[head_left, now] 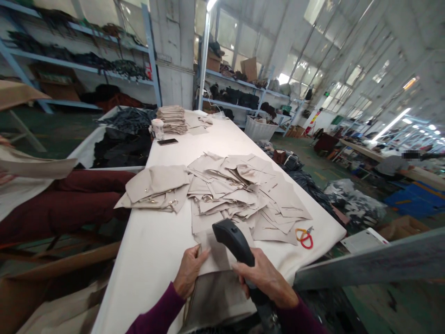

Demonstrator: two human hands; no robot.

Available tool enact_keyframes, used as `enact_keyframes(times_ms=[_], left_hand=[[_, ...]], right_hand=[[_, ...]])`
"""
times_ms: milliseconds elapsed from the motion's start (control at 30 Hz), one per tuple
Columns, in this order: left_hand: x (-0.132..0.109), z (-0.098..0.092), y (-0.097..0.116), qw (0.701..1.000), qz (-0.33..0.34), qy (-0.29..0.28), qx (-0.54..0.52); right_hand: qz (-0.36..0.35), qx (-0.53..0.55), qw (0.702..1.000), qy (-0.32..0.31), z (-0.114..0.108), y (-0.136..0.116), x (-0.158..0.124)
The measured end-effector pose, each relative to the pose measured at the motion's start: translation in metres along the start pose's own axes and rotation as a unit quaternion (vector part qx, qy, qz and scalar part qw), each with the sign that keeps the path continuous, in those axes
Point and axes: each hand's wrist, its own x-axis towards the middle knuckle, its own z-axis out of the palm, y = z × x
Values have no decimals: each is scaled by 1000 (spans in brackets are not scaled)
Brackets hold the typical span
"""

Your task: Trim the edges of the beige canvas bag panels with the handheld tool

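Two hands work a black tool [232, 237] over a cloth piece [218, 258] at the near end of a table [153, 246].

The right hand [268, 279] is closed tight round the tool's handle, and the tool's head rests on the beige cloth piece. The left hand [189, 271] pinches that piece's left edge, thumb on top and fingers curled. Just beyond lies a loose pile of cut pieces [243, 188], with a smaller stack [156, 188] to its left and scissors [304, 237] near the table's right edge. Farther up the table sit a phone [167, 142], a cup [158, 128] and folded cloth [173, 119].
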Motion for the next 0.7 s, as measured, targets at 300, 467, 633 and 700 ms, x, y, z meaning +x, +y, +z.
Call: enact_keyframes(times_ms=[300,467,633,700], left_hand=[[2,-5,0,978,107,45,172],[-2,-3,0,961,128,65,235],[-15,12,-14,969,109,-22,222],[-15,12,-14,979,89,-25,182]], right_hand=[[-6,9,999,-33,15,4,3],[9,-2,999,-42,18,1,-3],[-24,-3,1000,8,16,-8,6],[-28,1,999,33,11,-12,9]])
